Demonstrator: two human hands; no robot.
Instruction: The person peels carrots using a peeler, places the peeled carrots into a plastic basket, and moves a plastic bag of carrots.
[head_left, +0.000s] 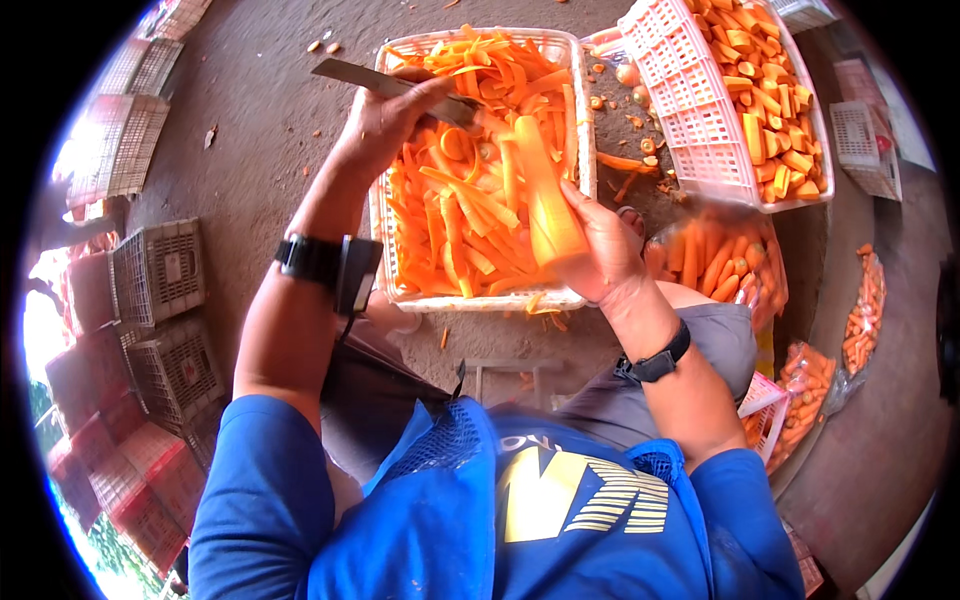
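Note:
My left hand (386, 120) grips a flat metal knife-like tool (349, 76) above the far half of a white plastic crate (484, 304). Fingers hide the middle of the tool, and its inner end is blurred close to the carrot. A thick peeled carrot (553, 206) rests in my right hand (611, 251), which holds its wide near end at the crate's right side. The narrow end of the carrot points away from me, over the peelings. Long orange carrot peelings (450, 232) fill the crate.
At the upper right, a pale pink crate (694, 112) holds cut carrot pieces (776, 97). Below it sits a plastic bag of carrots (720, 259), with more bagged carrots (864, 315) farther right. Scraps (649, 146) litter the floor between crates. Stacked plastic crates (161, 270) line the left.

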